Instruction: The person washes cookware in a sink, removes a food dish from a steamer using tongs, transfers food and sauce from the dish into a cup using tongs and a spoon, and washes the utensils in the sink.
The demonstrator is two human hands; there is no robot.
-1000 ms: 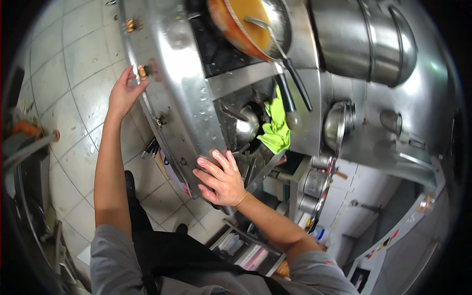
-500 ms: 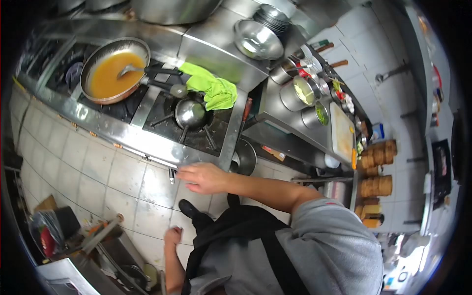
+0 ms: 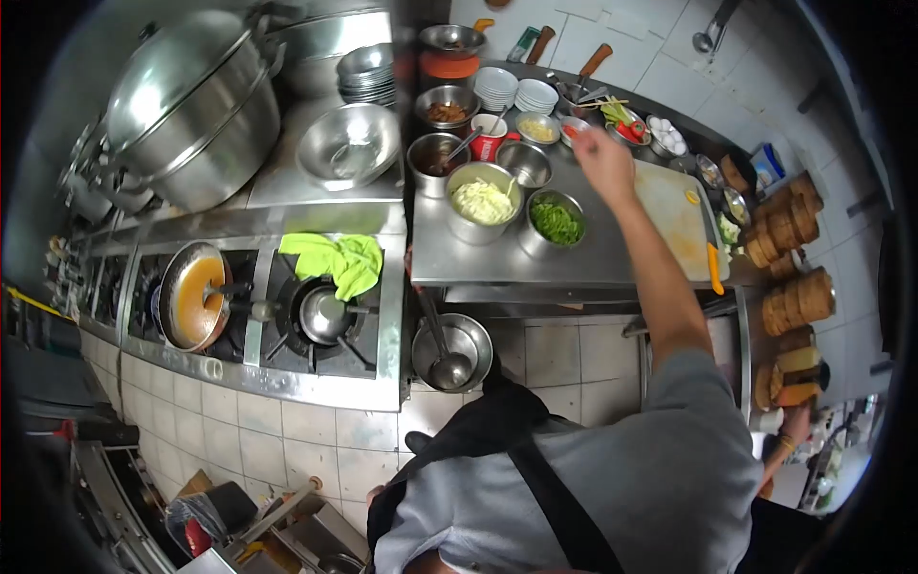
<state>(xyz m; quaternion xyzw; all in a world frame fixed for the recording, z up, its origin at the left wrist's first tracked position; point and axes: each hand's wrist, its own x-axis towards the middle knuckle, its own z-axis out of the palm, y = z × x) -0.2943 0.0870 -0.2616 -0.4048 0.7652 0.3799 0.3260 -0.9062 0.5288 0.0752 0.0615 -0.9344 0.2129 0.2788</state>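
I see the right hand (image 3: 606, 165) over a small round white bowl of red food (image 3: 571, 127) toward the back of the steel counter (image 3: 449, 256); I can't tell whether its fingers grip anything. The bowl's round mouth faces up. Right of it, the white rectangular cutting board (image 3: 669, 215) runs lengthwise toward the counter's front edge, an orange-handled knife (image 3: 715, 268) alongside, handle frontward. Open steel lies between board and the round metal pot of chopped greens (image 3: 555, 226).
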